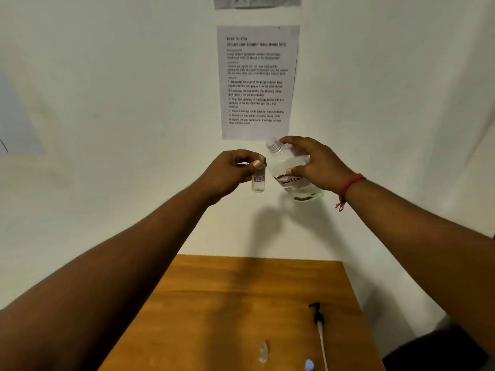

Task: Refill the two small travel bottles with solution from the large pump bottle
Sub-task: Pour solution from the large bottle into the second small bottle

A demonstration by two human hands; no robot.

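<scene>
Step in hand: pouring into the first small bottle [258, 180]; it seemed only partly filled. Next move, by my judgement: you needed to tip the large bottle [292, 171] further and bring its open neck over the small bottle's mouth.

Left hand [231, 170]: fingers curled, pinching the small bottle upright, well above the table [227, 303].

Right hand [316, 163]: wrapped round the large bottle, tilted, just right of the small one.

On the table: pump [318, 325], second small bottle [263, 350], blue cap [309, 365].
</scene>
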